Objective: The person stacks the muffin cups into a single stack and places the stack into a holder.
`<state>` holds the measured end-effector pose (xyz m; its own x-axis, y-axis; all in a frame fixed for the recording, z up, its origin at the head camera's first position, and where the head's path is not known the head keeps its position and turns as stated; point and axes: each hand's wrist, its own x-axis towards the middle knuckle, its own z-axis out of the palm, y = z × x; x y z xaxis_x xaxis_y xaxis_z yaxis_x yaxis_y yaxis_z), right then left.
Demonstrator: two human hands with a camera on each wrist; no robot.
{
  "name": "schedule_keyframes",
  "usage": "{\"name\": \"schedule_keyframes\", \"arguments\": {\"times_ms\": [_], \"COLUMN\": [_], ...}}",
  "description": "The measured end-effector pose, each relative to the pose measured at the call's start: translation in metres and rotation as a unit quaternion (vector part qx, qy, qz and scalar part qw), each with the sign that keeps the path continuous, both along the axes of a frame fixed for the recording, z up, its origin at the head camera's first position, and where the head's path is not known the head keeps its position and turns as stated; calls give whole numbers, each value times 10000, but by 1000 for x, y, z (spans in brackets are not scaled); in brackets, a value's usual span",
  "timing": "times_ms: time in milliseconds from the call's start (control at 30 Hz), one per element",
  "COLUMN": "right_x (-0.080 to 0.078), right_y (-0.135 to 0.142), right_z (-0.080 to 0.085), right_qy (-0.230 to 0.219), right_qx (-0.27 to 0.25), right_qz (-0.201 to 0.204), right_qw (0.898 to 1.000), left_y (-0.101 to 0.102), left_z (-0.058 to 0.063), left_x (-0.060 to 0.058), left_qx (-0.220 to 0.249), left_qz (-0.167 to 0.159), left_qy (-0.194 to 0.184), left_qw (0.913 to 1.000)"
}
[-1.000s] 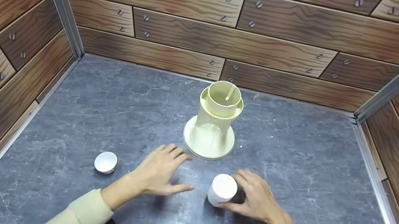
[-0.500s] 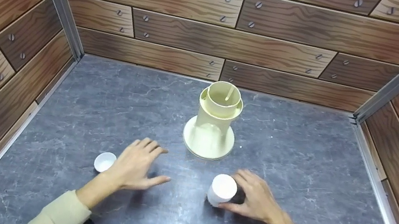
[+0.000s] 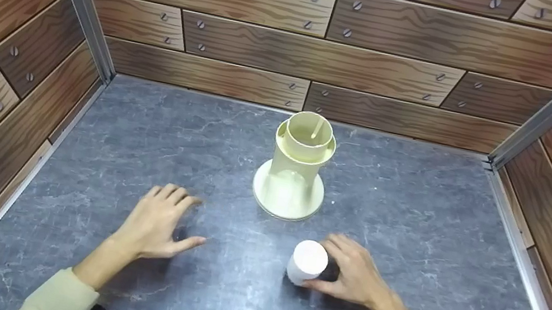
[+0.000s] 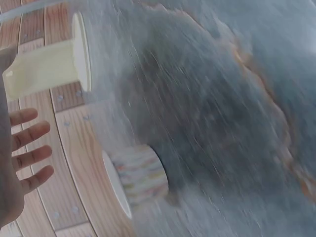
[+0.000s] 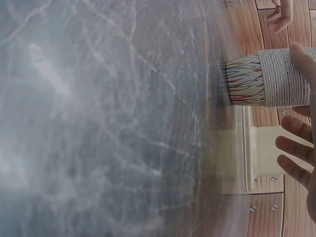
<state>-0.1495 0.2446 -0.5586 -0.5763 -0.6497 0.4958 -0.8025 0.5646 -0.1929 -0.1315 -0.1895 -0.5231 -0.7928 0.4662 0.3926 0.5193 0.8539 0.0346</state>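
My right hand (image 3: 355, 271) holds a stack of white paper cups (image 3: 307, 263) between thumb and fingers. The right wrist view shows the stack's many rolled rims and the coloured streaks on the lowest cup, which stands on the table. My left hand (image 3: 152, 227) hovers with fingers spread and nothing in its grasp. A single paper cup (image 4: 140, 180) with a streaked pattern stands upright beside it in the left wrist view; in the head view the left hand hides it. Beyond both hands stands a cream cylinder holder (image 3: 295, 172) on a round base, with an inner tube at its top.
The table (image 3: 189, 134) has a dark blue-grey marbled surface. Wood-patterned walls (image 3: 250, 42) enclose it at the back and both sides, with metal posts (image 3: 81, 1) at the corners.
My left hand has moved left, away from the cup stack, and now covers the single cup in the head view. My right hand and the stack have stayed in place.
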Motion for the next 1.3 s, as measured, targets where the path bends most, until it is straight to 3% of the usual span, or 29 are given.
{"name": "schedule_keyframes", "arguments": {"times_ms": [300,500,1000,1300], "right_x": [-1,0,-2,1], "right_y": [0,-1,-2,-1], "right_z": [1,2,0,-1], "right_qy": [48,-45,77,14], "right_qx": [11,36,-52,-15], "right_qz": [-10,-34,16,-14], "right_qw": [10000,10000,10000,10000], "left_y": [-29,-45,-72,-82], "left_z": [-5,-11,-21,-29], "left_x": [-3,-4,0,4], "left_qx": [-488,-545,-756,-846], "left_qz": [105,119,481,701], "left_qy": [205,298,133,-233], "left_qw": [9985,9980,9959,9937]}}
